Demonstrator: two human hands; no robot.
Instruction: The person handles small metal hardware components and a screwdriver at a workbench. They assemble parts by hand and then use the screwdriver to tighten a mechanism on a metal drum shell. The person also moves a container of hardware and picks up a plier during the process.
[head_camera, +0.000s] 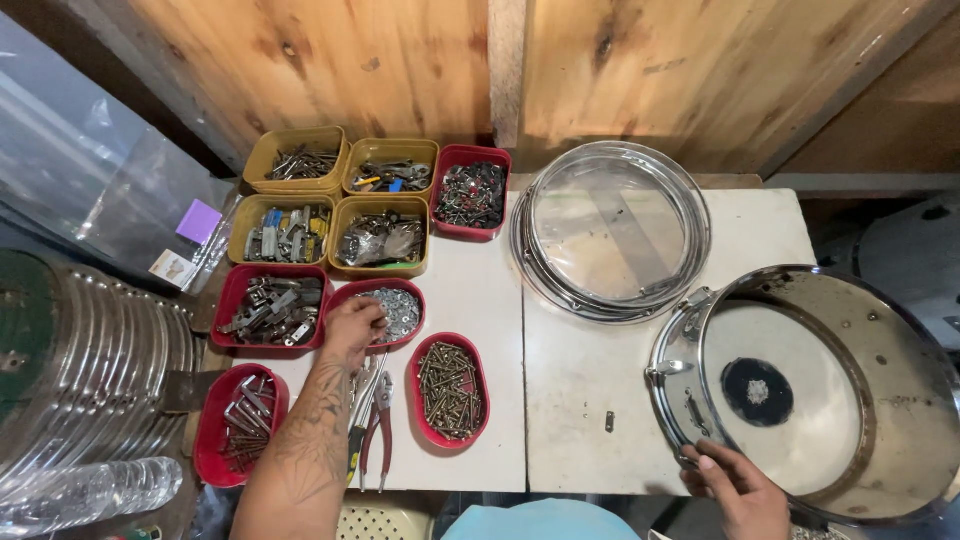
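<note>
Lying tilted at the right edge of a white table (590, 400): a large chrome drum shell (815, 390), open side up, dark round patch showing on its inner skin. Gripping its near rim, the right hand (738, 488), fingers curled over the metal edge, thumb side hidden.

Resting flat behind it, near the wooden wall: a stack of chrome hoops (612, 232) topped with a clear drumhead.

Crowding the table's left half, in rows: yellow trays (340, 195) of mixed metal fittings and red trays (270, 310) of brackets, lugs and keys.

Reaching across from the near edge, a tattooed forearm ending in the left hand (352, 328), fingers bunched down into a red oval tray of small silvery washers (400, 308); anything pinched between the fingertips too small to tell.

Sitting just right of that arm: a red oval tray of brass-coloured screws (449, 390).

Lying beside the forearm, between the trays: red-handled pliers (378, 432), jaws pointing toward the washers.
</note>
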